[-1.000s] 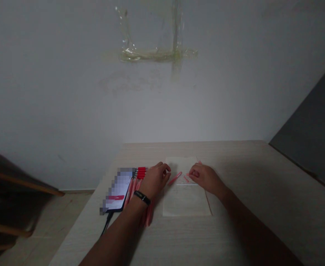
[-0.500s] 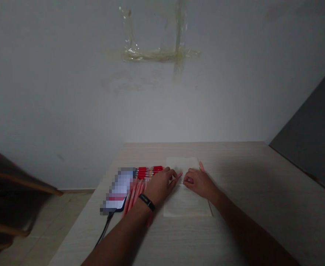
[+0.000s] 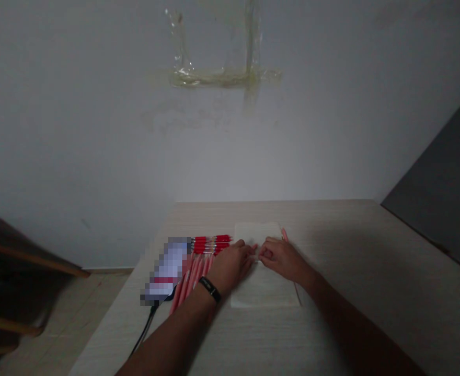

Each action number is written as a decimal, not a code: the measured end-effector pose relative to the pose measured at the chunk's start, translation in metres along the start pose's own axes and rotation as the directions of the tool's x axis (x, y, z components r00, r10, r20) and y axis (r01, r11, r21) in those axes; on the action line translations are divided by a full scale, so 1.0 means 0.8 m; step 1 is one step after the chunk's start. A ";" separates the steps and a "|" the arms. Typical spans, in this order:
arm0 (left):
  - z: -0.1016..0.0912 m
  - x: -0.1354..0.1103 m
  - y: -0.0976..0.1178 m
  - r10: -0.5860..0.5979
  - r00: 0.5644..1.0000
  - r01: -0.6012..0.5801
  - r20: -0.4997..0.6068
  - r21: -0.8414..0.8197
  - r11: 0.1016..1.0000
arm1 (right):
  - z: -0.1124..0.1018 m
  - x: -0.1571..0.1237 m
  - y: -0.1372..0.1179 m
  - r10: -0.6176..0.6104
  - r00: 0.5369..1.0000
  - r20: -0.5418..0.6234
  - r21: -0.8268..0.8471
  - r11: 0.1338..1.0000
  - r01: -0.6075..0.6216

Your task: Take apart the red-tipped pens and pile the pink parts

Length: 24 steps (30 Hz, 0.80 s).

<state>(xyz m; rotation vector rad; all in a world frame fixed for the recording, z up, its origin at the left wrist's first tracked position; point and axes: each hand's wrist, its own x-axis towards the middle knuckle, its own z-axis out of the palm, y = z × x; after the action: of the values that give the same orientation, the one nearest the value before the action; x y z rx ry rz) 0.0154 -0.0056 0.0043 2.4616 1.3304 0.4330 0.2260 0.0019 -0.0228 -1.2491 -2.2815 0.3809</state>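
My left hand (image 3: 233, 265), with a black band (image 3: 209, 289) on the wrist, is closed over the pale sheet or booklet (image 3: 265, 292). A pink pen end (image 3: 254, 246) shows past its fingertips; the rest is hidden by the hand. Just right of it, my right hand (image 3: 280, 257) is pinched, thumb against fingers. A small whitish bit (image 3: 256, 260) shows between the two hands, at the right fingertips; its kind is unclear. Another pink pen (image 3: 284, 234) pokes out behind the right hand, along the sheet's right edge.
Several red pens (image 3: 212, 243) lie in a row left of the sheet, with several pink pens (image 3: 188, 282) nearer me, partly under my left forearm. A phone (image 3: 167, 269) with a black cable (image 3: 146, 329) lies left of them. The wall (image 3: 277, 167) rises behind the table (image 3: 343, 209).
My left hand has turned slightly and its fingers have curled in more, so less of the pink pen shows. My right hand stays nearly in place, still pinched.
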 end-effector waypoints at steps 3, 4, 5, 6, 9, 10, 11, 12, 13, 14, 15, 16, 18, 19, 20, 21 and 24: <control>0.003 0.001 0.002 0.008 1.000 -0.008 0.003 -0.004 1.000 | -0.004 -0.002 -0.008 -0.027 1.000 0.002 0.011 1.000 0.027; 0.004 0.001 0.002 0.008 1.000 -0.008 0.001 -0.009 1.000 | -0.006 -0.002 -0.011 -0.034 0.999 0.005 0.017 0.999 0.034; 0.004 0.001 0.002 0.008 1.000 -0.008 -0.002 -0.013 1.000 | -0.007 -0.003 -0.012 -0.041 0.999 0.009 0.024 0.999 0.040; 0.005 0.002 0.001 0.005 1.000 -0.005 -0.007 -0.018 1.000 | -0.007 -0.003 -0.013 -0.045 0.999 0.012 0.032 0.998 0.045; 0.007 0.002 -0.001 -0.014 0.999 0.013 -0.028 -0.027 1.000 | -0.008 -0.002 -0.009 -0.026 1.000 0.001 0.034 0.999 0.025; 0.007 0.002 -0.002 -0.023 0.999 0.022 -0.037 -0.029 0.999 | -0.008 -0.001 -0.005 -0.007 1.000 -0.007 0.023 1.000 0.007; 0.007 0.002 -0.002 -0.029 0.999 0.028 -0.045 -0.028 0.999 | -0.007 -0.001 -0.001 0.014 1.000 -0.014 0.008 1.000 -0.014; 0.007 0.002 -0.003 -0.033 0.998 0.032 -0.051 -0.027 0.999 | -0.006 0.000 0.004 0.033 0.999 -0.020 -0.008 0.999 -0.034; 0.006 0.002 -0.003 -0.035 0.998 0.034 -0.054 -0.025 0.999 | -0.005 0.000 0.008 0.049 0.999 -0.022 -0.024 0.998 -0.049; 0.006 0.002 -0.003 -0.036 0.998 0.035 -0.054 -0.024 0.999 | -0.004 0.000 0.012 0.060 0.998 -0.021 -0.036 0.997 -0.061; 0.006 0.003 -0.003 -0.038 0.998 0.037 -0.056 -0.024 0.999 | -0.003 0.000 0.015 0.071 0.997 -0.020 -0.045 0.996 -0.072; 0.006 0.003 -0.003 -0.042 0.998 0.041 -0.056 -0.025 0.999 | -0.003 0.000 0.017 0.080 0.997 -0.017 -0.054 0.995 -0.081; 0.007 0.003 -0.003 -0.051 0.997 0.050 -0.059 -0.031 0.998 | -0.002 0.000 0.019 0.094 0.996 -0.006 -0.074 0.993 -0.094; 0.008 0.003 -0.004 -0.054 0.997 0.052 -0.059 -0.033 0.998 | -0.002 0.000 0.018 0.101 0.995 0.000 -0.086 0.991 -0.100; 0.009 0.004 -0.004 -0.055 0.997 0.053 -0.060 -0.035 0.998 | -0.002 0.000 0.017 0.108 0.994 0.006 -0.096 0.990 -0.107; 0.010 0.004 -0.005 -0.056 0.997 0.054 -0.062 -0.035 0.998 | -0.002 0.000 0.016 0.114 0.993 0.014 -0.104 0.988 -0.112; 0.012 0.005 -0.007 -0.056 0.996 0.054 -0.075 -0.032 0.998 | -0.002 0.001 0.014 0.131 0.991 0.038 -0.115 0.985 -0.126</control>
<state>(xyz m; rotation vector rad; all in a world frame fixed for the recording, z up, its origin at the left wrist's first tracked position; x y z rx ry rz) 0.0170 -0.0008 -0.0065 2.4001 1.4077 0.5339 0.2348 0.0086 -0.0263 -1.4634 -2.2939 0.3333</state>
